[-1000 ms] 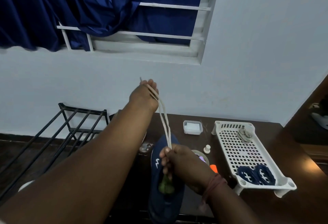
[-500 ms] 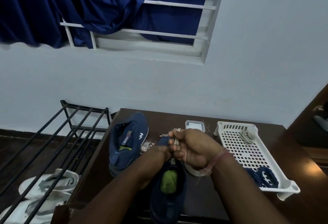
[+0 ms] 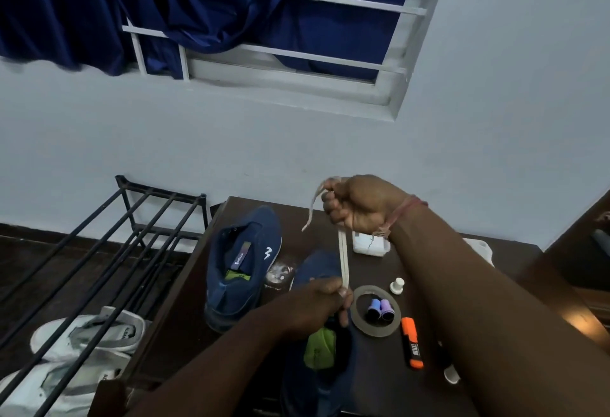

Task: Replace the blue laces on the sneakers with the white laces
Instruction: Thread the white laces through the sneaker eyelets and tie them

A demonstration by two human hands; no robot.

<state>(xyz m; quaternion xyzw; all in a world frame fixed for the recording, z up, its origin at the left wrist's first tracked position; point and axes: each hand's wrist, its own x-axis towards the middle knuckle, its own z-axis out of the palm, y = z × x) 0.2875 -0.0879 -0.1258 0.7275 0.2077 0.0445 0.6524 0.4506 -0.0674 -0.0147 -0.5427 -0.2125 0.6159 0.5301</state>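
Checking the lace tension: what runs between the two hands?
In the head view, a taut stretch of white lace runs from the raised right hand down to the left hand.

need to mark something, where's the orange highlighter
In the head view the orange highlighter lies on the dark table at lower right, just right of the tape ring, beside the right forearm.
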